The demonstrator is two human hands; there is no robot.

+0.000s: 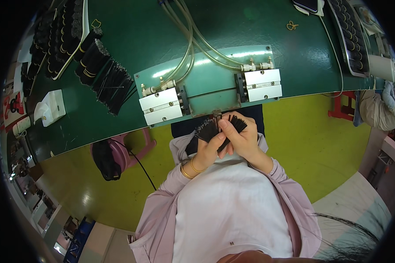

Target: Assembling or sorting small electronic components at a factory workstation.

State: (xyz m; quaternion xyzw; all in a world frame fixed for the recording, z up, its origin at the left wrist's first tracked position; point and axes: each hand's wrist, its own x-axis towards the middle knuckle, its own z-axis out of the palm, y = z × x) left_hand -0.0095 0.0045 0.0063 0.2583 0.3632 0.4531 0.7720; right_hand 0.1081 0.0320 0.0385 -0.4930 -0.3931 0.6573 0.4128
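Black strands: held in two clumps just off near edge of mint plate, w/ L hand fingers clamped on one clump & R hand fingers clamped on the other. Note silver blocks at L & R ends of plate, banded black bundles to its L, tray of more rolls well apart to its R.

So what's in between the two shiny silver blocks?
The head view shows part of the green plate between the left silver block and the right silver block, plus a black piece on each block's inner side.
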